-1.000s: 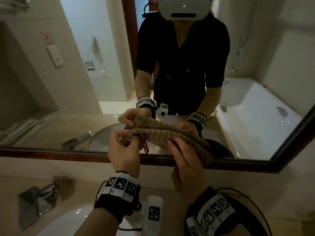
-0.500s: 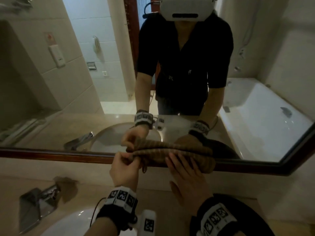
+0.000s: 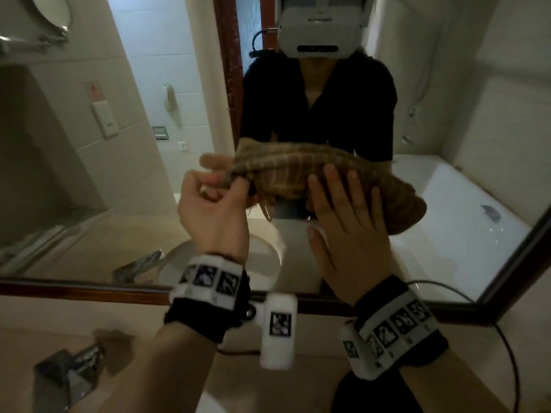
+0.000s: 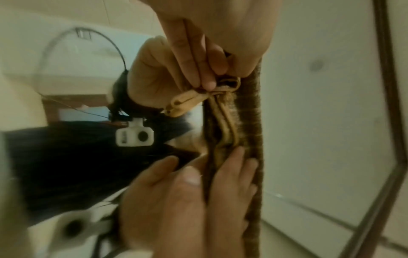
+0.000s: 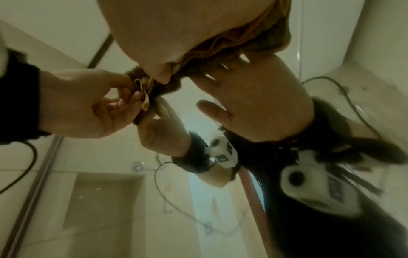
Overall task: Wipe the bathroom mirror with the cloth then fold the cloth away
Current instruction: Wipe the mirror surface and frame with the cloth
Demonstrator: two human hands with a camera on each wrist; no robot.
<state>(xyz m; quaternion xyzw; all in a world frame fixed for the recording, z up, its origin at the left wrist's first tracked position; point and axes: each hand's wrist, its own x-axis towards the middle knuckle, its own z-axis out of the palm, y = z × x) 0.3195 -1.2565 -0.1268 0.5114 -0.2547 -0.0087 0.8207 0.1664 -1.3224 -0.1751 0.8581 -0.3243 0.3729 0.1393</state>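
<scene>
Up against the glass of the big wood-framed bathroom mirror [image 3: 89,174] is where the brown striped ribbed cloth [image 3: 286,174] sits right now, bunched into a long roll and held flat to the surface, roughly mid-height in front of the person's reflection.

Right hand [image 3: 348,231] is spread out, fingers straight, palm pushing the middle of the cloth onto the glass. Left hand [image 3: 211,210] is curled up and pinching the left end of the roll between thumb and fingertips; the left wrist view shows that end [image 4: 227,87] as a wad of lighter tan folds squeezed under the fingers.

Progress-wise, my read is we're somewhere in the wiping part. Cloth's on the mirror with pressure behind it, so that step is clearly going. Can't honestly tell how much of the glass has been covered, since no streaks or wet patches show either way. The mirror runs well off to the left and right of where the cloth is.

Second half looks untouched: the cloth is scrunched, not neatly folded, and it's nowhere near the pale stone desk [image 3: 298,383] below, where the white sink [image 3: 208,403] and chrome tap [image 3: 71,371] are. So folding and putting away are both left.
</scene>
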